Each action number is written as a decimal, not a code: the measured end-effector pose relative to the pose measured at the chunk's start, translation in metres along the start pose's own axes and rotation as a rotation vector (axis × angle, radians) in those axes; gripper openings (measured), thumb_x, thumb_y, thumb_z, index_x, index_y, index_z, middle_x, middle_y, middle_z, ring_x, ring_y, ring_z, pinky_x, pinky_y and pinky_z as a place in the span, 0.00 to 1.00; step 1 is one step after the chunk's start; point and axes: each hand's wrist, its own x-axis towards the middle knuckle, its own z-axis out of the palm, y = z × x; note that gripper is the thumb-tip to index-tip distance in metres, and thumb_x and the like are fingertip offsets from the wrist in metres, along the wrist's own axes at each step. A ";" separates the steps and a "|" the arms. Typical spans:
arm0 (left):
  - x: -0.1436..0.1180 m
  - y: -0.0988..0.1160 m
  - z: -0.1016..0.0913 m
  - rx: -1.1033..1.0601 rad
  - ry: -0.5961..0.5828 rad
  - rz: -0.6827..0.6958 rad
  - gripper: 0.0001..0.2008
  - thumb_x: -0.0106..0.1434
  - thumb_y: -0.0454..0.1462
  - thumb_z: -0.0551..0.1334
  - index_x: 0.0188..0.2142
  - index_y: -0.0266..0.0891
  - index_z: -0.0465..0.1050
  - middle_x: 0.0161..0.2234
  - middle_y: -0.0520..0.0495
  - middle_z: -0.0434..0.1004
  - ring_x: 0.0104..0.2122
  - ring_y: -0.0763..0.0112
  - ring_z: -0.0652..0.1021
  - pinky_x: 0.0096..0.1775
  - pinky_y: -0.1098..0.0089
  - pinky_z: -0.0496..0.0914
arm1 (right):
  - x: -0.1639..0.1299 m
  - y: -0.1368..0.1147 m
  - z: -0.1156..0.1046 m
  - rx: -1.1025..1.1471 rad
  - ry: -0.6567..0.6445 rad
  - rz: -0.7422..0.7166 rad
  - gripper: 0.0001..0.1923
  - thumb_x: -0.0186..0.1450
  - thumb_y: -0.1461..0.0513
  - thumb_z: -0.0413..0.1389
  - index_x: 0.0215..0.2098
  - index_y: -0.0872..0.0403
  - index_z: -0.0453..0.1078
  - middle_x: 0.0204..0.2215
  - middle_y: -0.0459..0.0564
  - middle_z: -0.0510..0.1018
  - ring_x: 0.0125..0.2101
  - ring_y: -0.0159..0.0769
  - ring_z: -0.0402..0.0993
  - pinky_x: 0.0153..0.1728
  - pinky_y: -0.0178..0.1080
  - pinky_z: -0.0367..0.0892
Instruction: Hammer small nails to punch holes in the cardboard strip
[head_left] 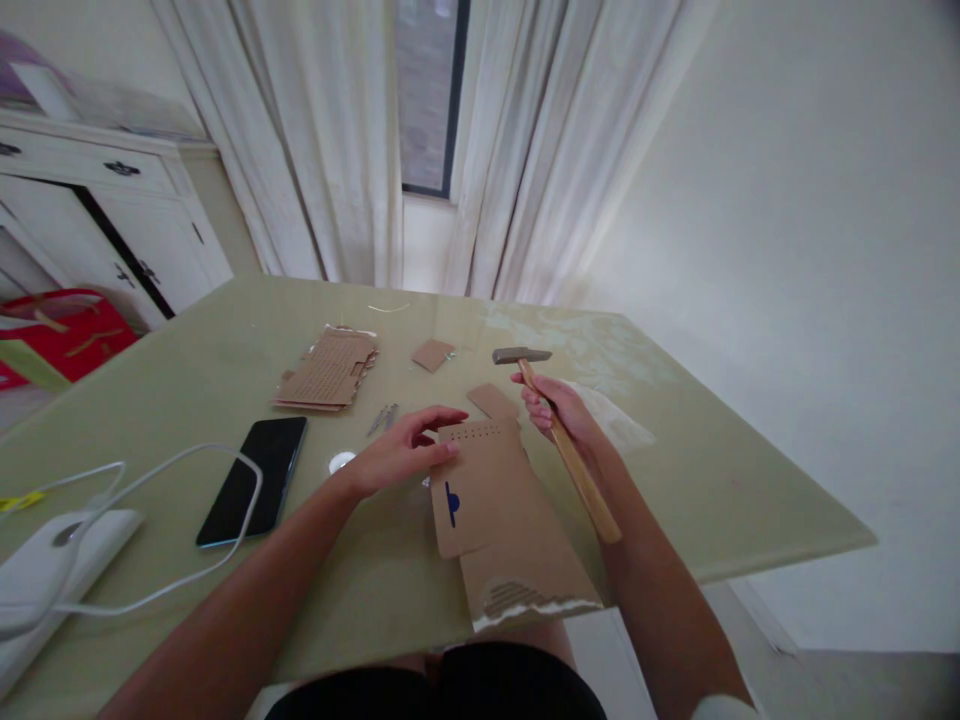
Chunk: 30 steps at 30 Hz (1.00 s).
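A wooden-handled hammer (570, 455) is in my right hand (559, 408), its metal head pointing away from me and raised a little over the table. The fingers wrap the handle just below the head. Under my left hand (405, 450) is the upper left corner of a brown cardboard piece (502, 510). My thumb rests on that corner, and the other fingers curve around its edge, partly hidden. Rows of small holes run along the top of the cardboard, a blue mark shows at its left, and the near end is torn.
Left of the cardboard lie small metal tools (384, 418), a white round object (341, 462) and a phone (259, 480). A white cable (187, 450) loops beside a white power strip (60, 570). Farther back are stacked cardboard (330, 370), a small cardboard square (433, 355) and clear plastic (619, 420).
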 end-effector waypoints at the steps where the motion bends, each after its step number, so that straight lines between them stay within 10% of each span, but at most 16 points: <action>1: 0.001 0.000 -0.001 -0.014 0.045 -0.003 0.27 0.65 0.52 0.72 0.57 0.42 0.81 0.58 0.37 0.83 0.52 0.53 0.83 0.51 0.58 0.79 | 0.005 0.010 -0.006 0.028 0.006 0.004 0.16 0.66 0.56 0.69 0.48 0.57 0.76 0.23 0.37 0.67 0.15 0.20 0.49 0.14 0.26 0.48; 9: 0.003 -0.010 -0.039 0.578 0.519 -0.169 0.21 0.68 0.51 0.62 0.50 0.40 0.83 0.42 0.41 0.87 0.38 0.56 0.83 0.42 0.60 0.77 | 0.014 0.052 -0.026 0.215 0.037 0.089 0.16 0.68 0.60 0.67 0.51 0.57 0.76 0.25 0.39 0.71 0.15 0.20 0.51 0.11 0.24 0.51; 14: -0.005 -0.025 -0.062 1.136 0.486 -0.358 0.19 0.71 0.44 0.55 0.50 0.37 0.80 0.45 0.34 0.86 0.49 0.44 0.83 0.51 0.52 0.74 | 0.015 0.054 -0.023 0.315 0.053 0.086 0.15 0.70 0.63 0.64 0.54 0.57 0.74 0.26 0.39 0.70 0.15 0.20 0.53 0.12 0.23 0.53; 30: -0.006 -0.036 -0.055 1.135 0.453 -0.426 0.11 0.69 0.42 0.58 0.36 0.40 0.76 0.40 0.32 0.85 0.44 0.42 0.84 0.45 0.54 0.75 | 0.012 0.052 -0.011 0.345 0.101 0.131 0.13 0.70 0.65 0.62 0.53 0.55 0.74 0.25 0.39 0.69 0.15 0.22 0.53 0.12 0.24 0.54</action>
